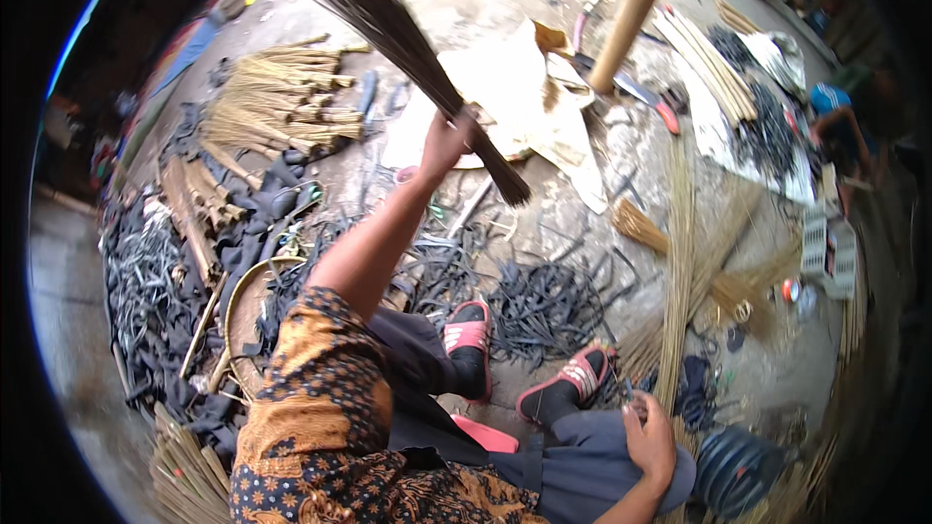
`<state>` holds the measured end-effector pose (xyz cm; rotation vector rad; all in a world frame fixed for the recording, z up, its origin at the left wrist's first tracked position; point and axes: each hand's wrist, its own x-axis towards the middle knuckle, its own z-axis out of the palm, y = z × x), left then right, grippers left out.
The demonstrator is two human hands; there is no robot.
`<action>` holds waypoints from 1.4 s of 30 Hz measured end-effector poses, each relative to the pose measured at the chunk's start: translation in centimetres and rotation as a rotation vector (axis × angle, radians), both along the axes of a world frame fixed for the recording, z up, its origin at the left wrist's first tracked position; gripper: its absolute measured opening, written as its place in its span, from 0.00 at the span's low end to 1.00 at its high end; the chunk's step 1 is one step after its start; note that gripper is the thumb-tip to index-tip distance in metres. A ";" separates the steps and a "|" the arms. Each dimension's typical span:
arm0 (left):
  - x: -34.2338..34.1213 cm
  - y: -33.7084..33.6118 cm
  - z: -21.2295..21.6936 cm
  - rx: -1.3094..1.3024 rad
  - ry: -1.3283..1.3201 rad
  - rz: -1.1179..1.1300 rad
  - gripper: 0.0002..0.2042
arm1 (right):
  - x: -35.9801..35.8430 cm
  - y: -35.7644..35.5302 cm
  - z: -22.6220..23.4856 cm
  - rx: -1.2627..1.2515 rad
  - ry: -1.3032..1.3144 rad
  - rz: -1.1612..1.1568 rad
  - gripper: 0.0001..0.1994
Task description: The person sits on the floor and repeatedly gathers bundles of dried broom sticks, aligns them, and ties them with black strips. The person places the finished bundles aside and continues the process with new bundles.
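My left hand (449,143) is raised in front of me, wrapped round a stick broom, a long bundle of thin dark sticks (388,34). The bundle slants from the upper left down to a blunt end, and its far end runs out of view at the top. My right hand (651,435) rests by my right knee with its fingers curled in; anything small between the fingertips is too indistinct to name. Beside that knee a sheaf of long pale sticks (678,281) lies across the ground. Black rubber strips (547,311) are heaped between my sandalled feet.
Bundles of pale sticks (282,97) lie at the far left. More black strips (150,272) and a round woven tray (236,306) are nearer. A bamboo post (631,19) stands ahead, near a red-handled knife (649,102). At right are a grey crate (828,254) and another person (837,116).
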<state>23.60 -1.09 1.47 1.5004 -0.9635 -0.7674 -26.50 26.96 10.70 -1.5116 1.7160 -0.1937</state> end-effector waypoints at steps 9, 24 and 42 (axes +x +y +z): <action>24.7 8.2 23.3 -0.343 -0.047 0.460 0.25 | -0.7 0.5 4.8 -0.214 -0.339 -0.197 0.21; 1.6 14.3 7.8 0.312 -0.053 -0.214 0.21 | -16.0 -3.3 -18.9 0.297 0.503 -0.396 0.71; -4.0 12.2 8.4 0.405 -0.381 -0.497 0.17 | -16.2 -6.4 -27.0 0.013 0.364 -0.459 0.19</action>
